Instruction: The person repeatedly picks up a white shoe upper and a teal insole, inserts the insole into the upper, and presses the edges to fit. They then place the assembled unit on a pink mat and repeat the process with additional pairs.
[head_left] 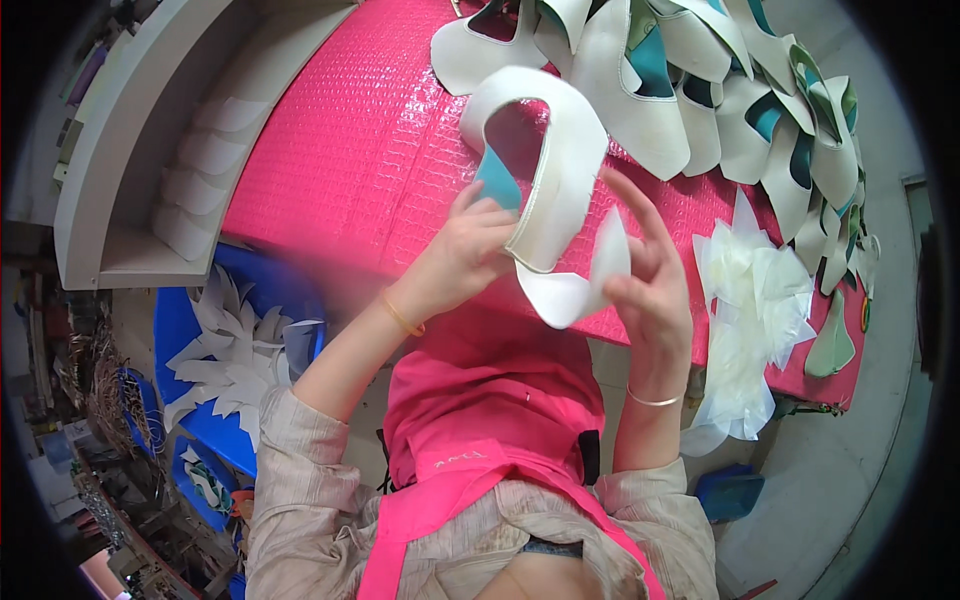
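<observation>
A white shoe upper (575, 140) with a teal lining hangs in front of me over the near edge of the pink-covered table (340, 160). My left hand (472, 245) pinches its left edge, fingers curled next to the teal lining. At its lower end, the upper's white part (555, 298) bends toward my right hand. In my right hand (652, 285), a thin white curved piece (610, 255) is held between thumb and fingers, with the index finger raised near the upper. Whether this piece touches the upper, I cannot tell.
Many similar uppers (640, 115) are heaped at the back right. Translucent whitish sheets (755, 290) lie at the table's right, beside a pale green piece (832, 340). On the left stand a grey shelf box (85, 200) with stacked white pieces and a blue bin (225, 435) of white cut pieces.
</observation>
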